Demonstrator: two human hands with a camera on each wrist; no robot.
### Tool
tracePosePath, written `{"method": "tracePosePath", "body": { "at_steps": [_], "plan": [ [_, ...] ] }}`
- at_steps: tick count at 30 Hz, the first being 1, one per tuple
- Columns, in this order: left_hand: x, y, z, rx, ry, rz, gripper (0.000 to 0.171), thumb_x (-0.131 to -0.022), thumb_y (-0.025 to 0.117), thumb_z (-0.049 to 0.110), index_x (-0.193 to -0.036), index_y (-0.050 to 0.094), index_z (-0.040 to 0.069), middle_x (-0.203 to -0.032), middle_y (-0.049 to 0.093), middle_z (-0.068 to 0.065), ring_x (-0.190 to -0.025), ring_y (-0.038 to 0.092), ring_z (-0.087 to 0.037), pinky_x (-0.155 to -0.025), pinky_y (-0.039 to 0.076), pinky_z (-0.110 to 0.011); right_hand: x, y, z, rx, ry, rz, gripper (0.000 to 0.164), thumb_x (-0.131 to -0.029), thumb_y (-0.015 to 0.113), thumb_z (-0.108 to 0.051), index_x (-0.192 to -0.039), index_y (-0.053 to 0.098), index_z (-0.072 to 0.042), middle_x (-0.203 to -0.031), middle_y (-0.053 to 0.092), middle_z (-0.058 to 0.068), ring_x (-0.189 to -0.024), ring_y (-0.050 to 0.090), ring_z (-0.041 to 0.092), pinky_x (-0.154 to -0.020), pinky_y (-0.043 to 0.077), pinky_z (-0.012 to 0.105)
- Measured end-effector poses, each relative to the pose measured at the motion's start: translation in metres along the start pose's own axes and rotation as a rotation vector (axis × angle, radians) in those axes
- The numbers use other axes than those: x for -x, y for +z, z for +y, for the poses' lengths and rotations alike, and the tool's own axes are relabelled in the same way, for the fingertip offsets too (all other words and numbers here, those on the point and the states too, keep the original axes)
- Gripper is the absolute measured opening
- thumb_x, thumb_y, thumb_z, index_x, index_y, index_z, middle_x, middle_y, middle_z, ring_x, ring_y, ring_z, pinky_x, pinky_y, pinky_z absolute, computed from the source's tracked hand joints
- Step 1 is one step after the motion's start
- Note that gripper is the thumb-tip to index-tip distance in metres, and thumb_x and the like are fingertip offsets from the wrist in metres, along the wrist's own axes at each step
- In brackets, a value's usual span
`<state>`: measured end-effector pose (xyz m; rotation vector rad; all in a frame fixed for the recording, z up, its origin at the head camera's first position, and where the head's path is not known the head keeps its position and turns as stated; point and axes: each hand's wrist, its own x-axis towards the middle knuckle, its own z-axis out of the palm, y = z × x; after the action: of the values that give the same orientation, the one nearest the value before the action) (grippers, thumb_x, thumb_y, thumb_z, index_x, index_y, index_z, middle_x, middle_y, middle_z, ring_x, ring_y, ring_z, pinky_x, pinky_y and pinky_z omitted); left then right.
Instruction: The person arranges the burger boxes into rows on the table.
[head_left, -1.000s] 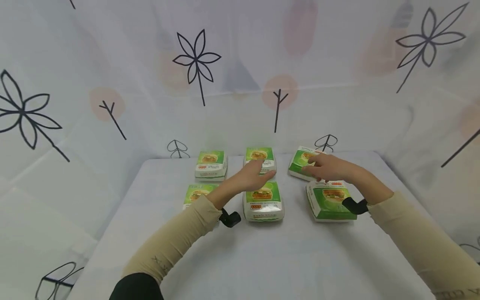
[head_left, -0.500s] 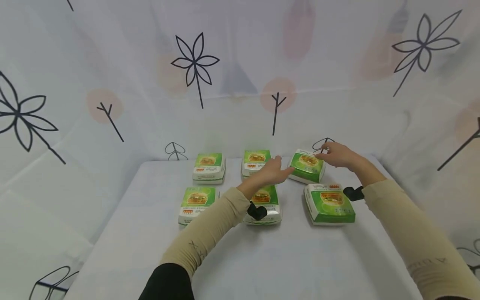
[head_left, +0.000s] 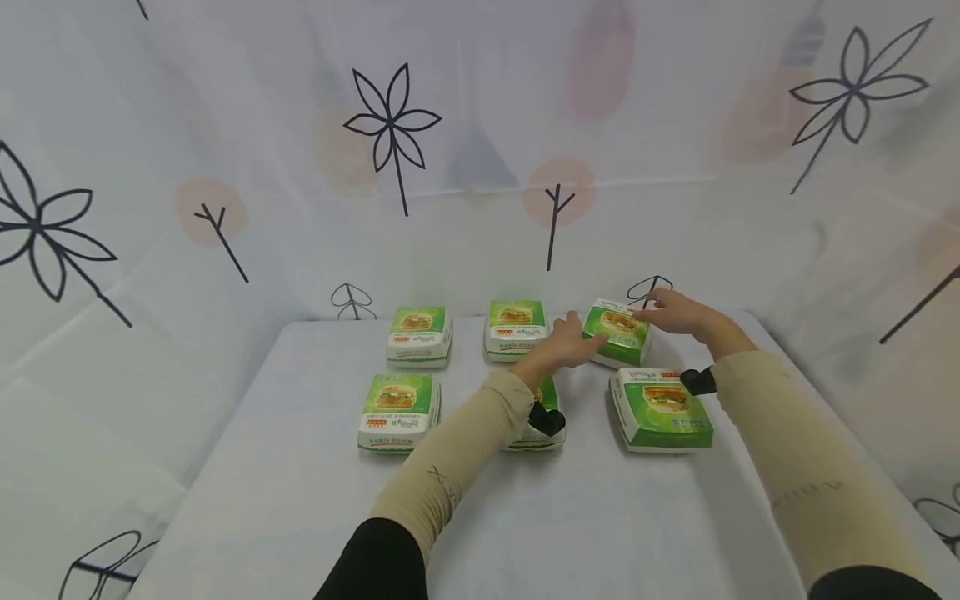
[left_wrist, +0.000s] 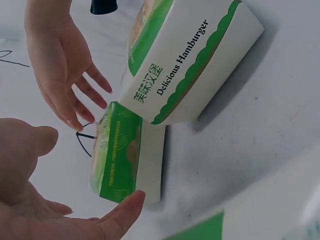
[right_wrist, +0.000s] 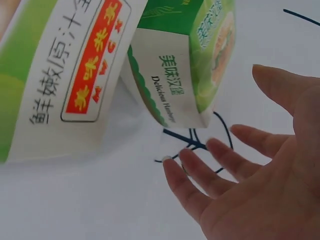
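Note:
A green and white hamburger box [head_left: 621, 332] sits slightly turned at the back right of the table, between my hands. My left hand [head_left: 566, 344] reaches to its left side with fingers extended; in the left wrist view a fingertip overlaps the box [left_wrist: 120, 160], and I cannot tell whether it touches. My right hand [head_left: 675, 313] is at the box's right rear, fingers spread and loosely bent. In the right wrist view, that hand [right_wrist: 265, 165] is apart from the box [right_wrist: 175, 80]. Another hamburger box [head_left: 663, 410] lies just in front, under my right wrist.
Similar boxes stand in two rows: back left [head_left: 420, 337], back middle [head_left: 517, 330], front left [head_left: 399, 412], and front middle [head_left: 547, 408], partly hidden by my left forearm. A white table [head_left: 300, 492] meets a patterned cloth backdrop [head_left: 480, 150] behind the boxes.
My left hand has moved right, from over the middle boxes to the back right box. My right hand has shifted from over that box to its right rear side.

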<state>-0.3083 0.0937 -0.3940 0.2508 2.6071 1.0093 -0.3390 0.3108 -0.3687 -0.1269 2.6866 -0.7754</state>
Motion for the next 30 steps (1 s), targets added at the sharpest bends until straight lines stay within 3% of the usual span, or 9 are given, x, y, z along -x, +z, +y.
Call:
{"method": "tracePosePath", "body": {
  "at_steps": [4,7,11,15,19,24,30],
  "plan": [
    [-0.01,0.008,0.002,0.084,-0.094,-0.002,0.082,-0.092,0.048,0.053,-0.152,0.007,0.013,-0.153,0.016,-0.014,-0.129,0.039,-0.027,-0.09,0.049,-0.034,-0.006,0.006,-0.001,0.022,-0.007,-0.036,0.073,-0.099,0.042,-0.038,-0.145,0.012,0.011,-0.146,0.009,0.037,-0.131,0.014,0.055,-0.1,0.024,0.068],
    [-0.018,0.013,0.004,0.154,-0.174,0.01,0.081,-0.093,0.051,0.048,-0.152,0.007,0.014,-0.152,0.016,-0.014,-0.115,0.049,-0.026,-0.074,0.055,-0.031,-0.012,0.01,0.001,0.042,-0.005,-0.059,0.07,-0.098,0.043,-0.036,-0.143,0.017,0.01,-0.145,0.015,0.037,-0.128,0.023,0.055,-0.098,0.031,0.066],
    [-0.025,0.021,0.004,0.173,-0.236,0.023,0.074,-0.094,0.052,0.041,-0.151,0.012,0.016,-0.147,0.024,-0.013,-0.1,0.053,-0.024,-0.071,0.056,-0.03,-0.016,0.014,0.006,0.04,-0.007,-0.066,0.061,-0.098,0.044,-0.033,-0.137,0.026,0.012,-0.134,0.031,0.037,-0.115,0.042,0.05,-0.09,0.043,0.057],
    [-0.029,0.027,0.003,0.201,-0.233,0.006,0.069,-0.096,0.051,0.037,-0.15,0.015,0.014,-0.146,0.028,-0.012,-0.111,0.049,-0.024,-0.077,0.054,-0.031,-0.017,0.016,0.009,0.04,-0.033,-0.037,0.057,-0.099,0.044,-0.03,-0.133,0.032,0.014,-0.127,0.039,0.034,-0.11,0.045,0.043,-0.089,0.044,0.053],
    [-0.033,0.031,0.002,0.224,-0.222,0.008,0.068,-0.097,0.049,0.037,-0.151,0.015,0.013,-0.148,0.027,-0.01,-0.123,0.041,-0.022,-0.08,0.05,-0.028,-0.016,0.015,0.007,0.053,-0.029,-0.022,0.062,-0.098,0.044,-0.031,-0.136,0.028,0.016,-0.133,0.034,0.036,-0.121,0.036,0.049,-0.097,0.036,0.059],
    [-0.034,0.031,0.006,0.237,-0.234,0.027,0.065,-0.097,0.048,0.036,-0.15,0.018,0.014,-0.145,0.03,-0.01,-0.124,0.041,-0.021,-0.081,0.05,-0.028,-0.017,0.013,0.007,0.056,-0.022,-0.029,0.058,-0.098,0.043,-0.033,-0.133,0.034,0.013,-0.131,0.038,0.034,-0.119,0.038,0.049,-0.095,0.037,0.06],
    [-0.036,0.034,0.007,0.238,-0.231,0.039,0.062,-0.098,0.048,0.03,-0.149,0.019,0.013,-0.144,0.031,-0.012,-0.121,0.042,-0.023,-0.081,0.05,-0.028,-0.012,0.013,0.011,0.126,-0.003,-0.037,0.063,-0.098,0.043,-0.036,-0.131,0.036,0.017,-0.13,0.038,0.037,-0.118,0.039,0.051,-0.094,0.038,0.06]
  ]
}}
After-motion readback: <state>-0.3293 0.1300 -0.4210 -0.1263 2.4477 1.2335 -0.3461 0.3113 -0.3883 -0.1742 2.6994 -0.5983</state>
